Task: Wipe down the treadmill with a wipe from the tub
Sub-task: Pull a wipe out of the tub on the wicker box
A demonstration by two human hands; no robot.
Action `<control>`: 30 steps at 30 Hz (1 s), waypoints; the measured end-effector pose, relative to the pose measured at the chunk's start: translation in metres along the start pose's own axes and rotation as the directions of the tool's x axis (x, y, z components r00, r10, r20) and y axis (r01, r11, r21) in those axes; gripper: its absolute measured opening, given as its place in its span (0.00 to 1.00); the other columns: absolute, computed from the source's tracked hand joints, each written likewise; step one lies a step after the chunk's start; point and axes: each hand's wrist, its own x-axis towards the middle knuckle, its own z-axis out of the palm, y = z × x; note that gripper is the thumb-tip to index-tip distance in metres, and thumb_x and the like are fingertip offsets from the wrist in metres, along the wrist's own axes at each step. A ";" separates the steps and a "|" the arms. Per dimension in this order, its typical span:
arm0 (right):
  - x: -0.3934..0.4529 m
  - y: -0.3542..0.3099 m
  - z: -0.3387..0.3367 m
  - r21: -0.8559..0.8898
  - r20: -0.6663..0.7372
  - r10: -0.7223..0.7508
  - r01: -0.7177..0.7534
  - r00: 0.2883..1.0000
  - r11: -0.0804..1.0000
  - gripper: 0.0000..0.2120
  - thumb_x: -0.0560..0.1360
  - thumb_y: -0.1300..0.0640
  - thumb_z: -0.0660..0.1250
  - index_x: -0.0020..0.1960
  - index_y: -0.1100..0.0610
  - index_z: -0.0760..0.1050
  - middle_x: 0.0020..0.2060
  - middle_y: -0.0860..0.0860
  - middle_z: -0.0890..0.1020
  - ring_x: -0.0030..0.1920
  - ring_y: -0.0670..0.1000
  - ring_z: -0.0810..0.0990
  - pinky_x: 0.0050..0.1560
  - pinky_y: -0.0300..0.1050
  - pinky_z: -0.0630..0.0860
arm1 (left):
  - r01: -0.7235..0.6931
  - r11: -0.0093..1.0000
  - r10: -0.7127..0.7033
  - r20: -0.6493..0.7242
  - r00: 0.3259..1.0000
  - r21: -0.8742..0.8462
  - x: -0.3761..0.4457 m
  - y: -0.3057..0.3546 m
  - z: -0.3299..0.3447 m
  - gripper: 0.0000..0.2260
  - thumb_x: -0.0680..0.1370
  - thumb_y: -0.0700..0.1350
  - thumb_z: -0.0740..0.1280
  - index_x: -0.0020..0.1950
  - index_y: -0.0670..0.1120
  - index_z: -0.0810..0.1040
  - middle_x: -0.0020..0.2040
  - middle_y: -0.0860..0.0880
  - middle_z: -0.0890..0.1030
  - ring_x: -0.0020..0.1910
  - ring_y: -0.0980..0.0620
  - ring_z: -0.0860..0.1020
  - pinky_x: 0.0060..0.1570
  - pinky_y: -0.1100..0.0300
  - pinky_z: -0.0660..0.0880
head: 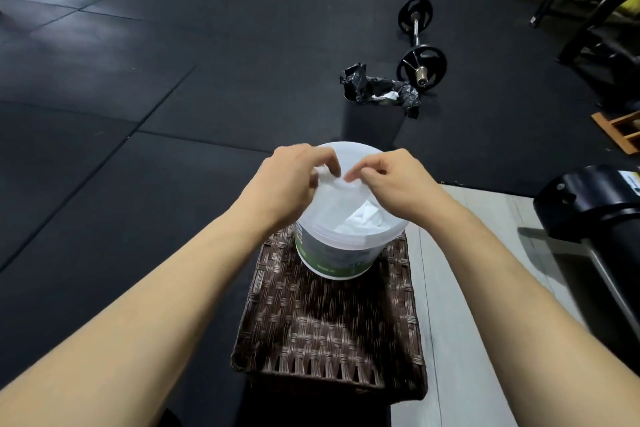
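Observation:
A white tub (341, 253) with a green label stands on the far end of a brown woven stand (332, 326). Its translucent lid (346, 198) is tilted up off the near rim, and crumpled white wipes (362, 224) show inside. My left hand (294, 180) and my right hand (391, 180) both pinch the raised near edge of the lid with curled fingers, close together over the tub. At the right edge, a black part of the treadmill (588, 208) is partly in view.
A black bin (375, 121) lined with a black bag holds white waste just beyond the tub. A barbell (417, 42) lies on the black rubber floor behind it. Light grey planks (460, 288) run right of the stand; machine frames stand at the far right.

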 end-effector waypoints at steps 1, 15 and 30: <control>0.006 0.001 0.002 -0.039 0.010 0.017 -0.017 1.000 0.999 0.15 0.78 0.59 0.60 0.48 0.47 0.85 0.36 0.43 0.81 0.39 0.45 0.78 0.40 0.42 0.72 | -0.006 0.998 -0.001 0.092 0.996 0.070 0.000 0.003 0.002 0.19 0.78 0.35 0.60 0.54 0.59 0.82 0.50 0.55 0.78 0.52 0.49 0.75 0.48 0.55 0.70; 0.060 0.039 0.050 -0.670 0.368 0.145 0.154 0.918 0.726 0.12 0.75 0.59 0.67 0.58 0.52 0.80 0.52 0.52 0.83 0.49 0.57 0.81 0.51 0.49 0.80 | -0.186 0.885 -0.051 0.486 0.872 0.427 -0.011 0.017 0.030 0.18 0.84 0.51 0.48 0.39 0.48 0.69 0.44 0.44 0.78 0.44 0.45 0.67 0.59 0.51 0.62; 0.000 0.013 -0.038 -0.099 -0.042 -0.050 0.045 0.998 0.994 0.12 0.81 0.50 0.65 0.44 0.52 0.83 0.36 0.49 0.83 0.40 0.49 0.79 0.41 0.46 0.75 | 0.008 0.996 -0.018 0.103 0.994 0.091 -0.004 0.015 0.036 0.09 0.81 0.51 0.62 0.52 0.46 0.74 0.50 0.48 0.80 0.50 0.45 0.77 0.52 0.49 0.74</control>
